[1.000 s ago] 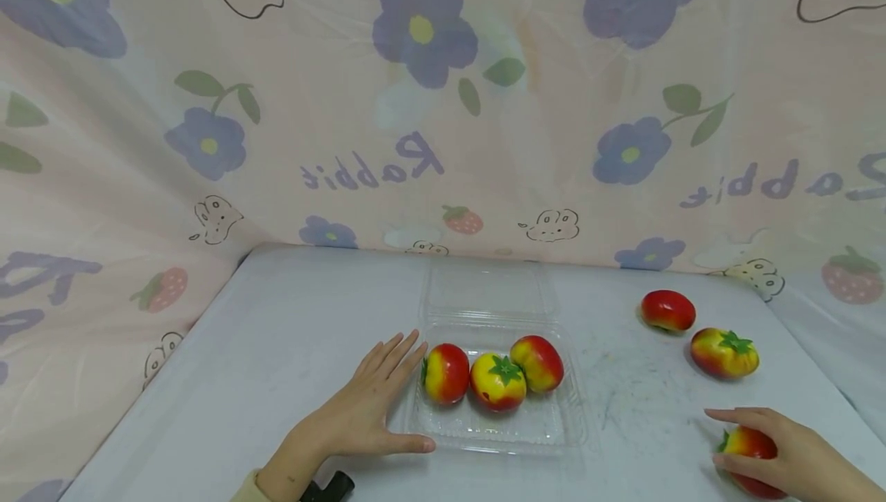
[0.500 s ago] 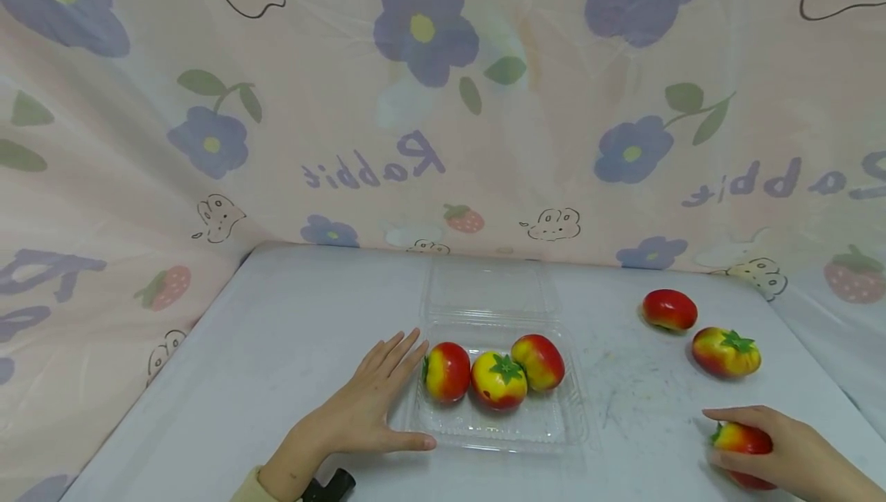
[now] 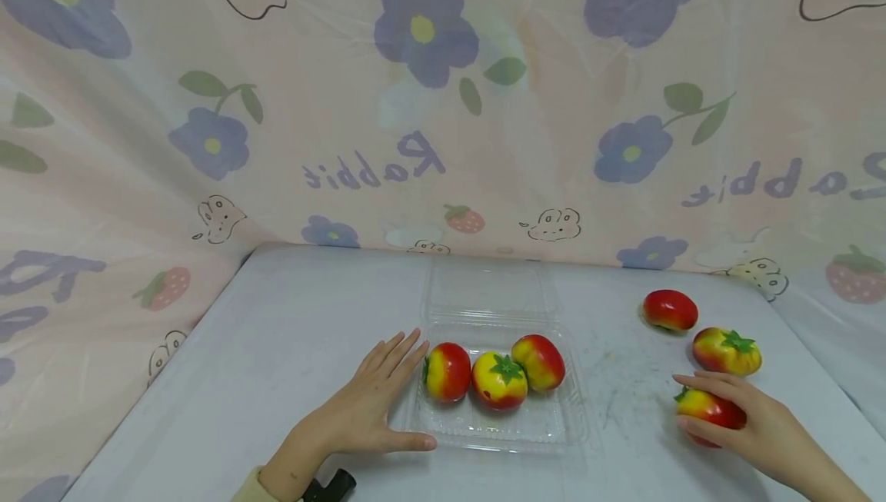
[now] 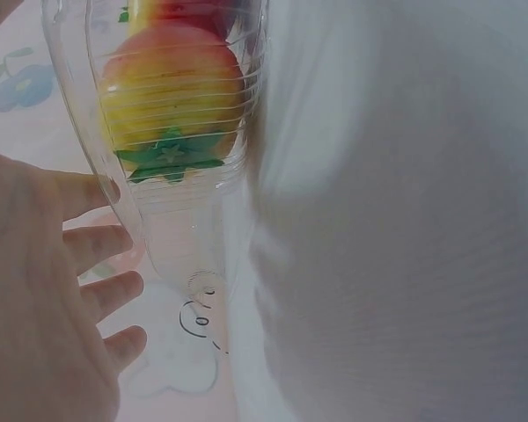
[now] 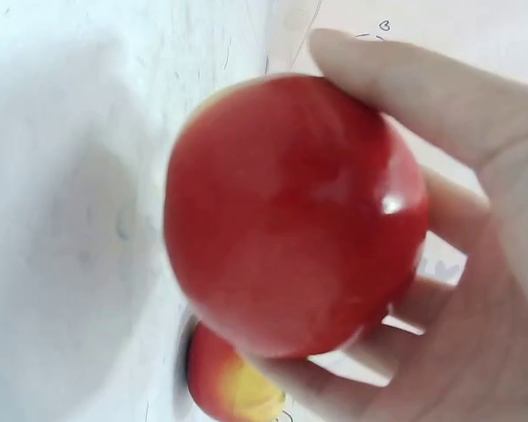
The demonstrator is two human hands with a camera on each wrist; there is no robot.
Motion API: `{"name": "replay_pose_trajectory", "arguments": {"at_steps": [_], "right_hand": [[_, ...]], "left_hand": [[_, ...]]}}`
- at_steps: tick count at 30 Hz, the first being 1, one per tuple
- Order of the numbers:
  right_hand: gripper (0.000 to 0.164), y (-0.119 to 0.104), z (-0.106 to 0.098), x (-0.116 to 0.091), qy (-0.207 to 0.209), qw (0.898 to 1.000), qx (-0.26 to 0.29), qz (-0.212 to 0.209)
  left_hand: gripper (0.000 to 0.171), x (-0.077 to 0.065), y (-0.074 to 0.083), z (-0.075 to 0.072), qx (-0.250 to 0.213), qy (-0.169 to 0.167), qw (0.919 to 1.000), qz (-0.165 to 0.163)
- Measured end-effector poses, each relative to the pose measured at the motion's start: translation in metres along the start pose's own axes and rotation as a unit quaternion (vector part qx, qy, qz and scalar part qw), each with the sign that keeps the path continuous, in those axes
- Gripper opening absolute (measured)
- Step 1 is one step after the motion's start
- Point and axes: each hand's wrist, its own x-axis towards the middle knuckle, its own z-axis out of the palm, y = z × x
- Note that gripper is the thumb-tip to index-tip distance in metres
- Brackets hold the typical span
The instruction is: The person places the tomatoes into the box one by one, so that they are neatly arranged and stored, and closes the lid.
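My right hand (image 3: 764,421) grips a red-and-yellow toy persimmon (image 3: 713,412) with a green leafy top, at the table's right side. In the right wrist view the persimmon (image 5: 295,220) shows its smooth red side between thumb and fingers, with a gap to the tabletop. Fingers spread and straight, my left hand (image 3: 367,410) stays at the left side of a clear plastic clamshell box (image 3: 498,440). The left wrist view has the fingertips touching or very near the box wall (image 4: 79,114). Inside the box sit three similar persimmons (image 3: 498,383), side by side.
Two more persimmons lie at the back right, one red (image 3: 669,310) and one yellow-red with leaves up (image 3: 727,352). The box's transparent lid (image 3: 491,290) is folded back behind it. A flowered cloth (image 3: 519,118) hangs along the table's far edge (image 3: 374,250).
My right hand has lifted the persimmon from the table's front right and carried it up and leftward. The left hand and the box have stayed in place.
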Motion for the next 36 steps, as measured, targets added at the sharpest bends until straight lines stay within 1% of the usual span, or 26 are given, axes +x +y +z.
{"name": "replay_pose_trajectory", "arguments": {"at_steps": [3, 6, 12, 17, 22, 28, 36], "right_hand": [[0.066, -0.002, 0.002, 0.0, 0.022, 1.0, 0.01, -0.013], [0.064, -0.005, 0.003, -0.001, 0.034, 0.999, 0.025, -0.022], [0.063, -0.012, 0.005, -0.002, 0.059, 0.997, 0.044, -0.034], [0.061, -0.02, 0.007, -0.002, 0.092, 0.993, 0.063, -0.042], [0.059, -0.026, 0.01, -0.001, 0.128, 0.988, 0.075, -0.049], [0.057, -0.029, 0.012, 0.001, 0.177, 0.978, 0.084, -0.075], [0.059, -0.03, 0.013, 0.003, 0.214, 0.967, 0.098, -0.096]], "left_hand": [[0.11, 0.0, 0.0, 0.001, 0.001, 0.004, 1.0, 0.004], [0.11, 0.0, -0.001, 0.001, -0.003, 0.004, 1.0, 0.006], [0.11, 0.0, -0.001, 0.002, -0.004, 0.001, 1.0, 0.005], [0.11, 0.0, 0.0, 0.001, -0.003, -0.001, 1.0, 0.0], [0.111, 0.0, 0.001, 0.0, -0.005, -0.005, 0.9999, -0.008], [0.111, 0.0, 0.001, 0.0, -0.004, -0.007, 0.9999, -0.015], [0.111, 0.0, 0.002, -0.001, -0.006, -0.01, 0.9998, -0.015]]}}
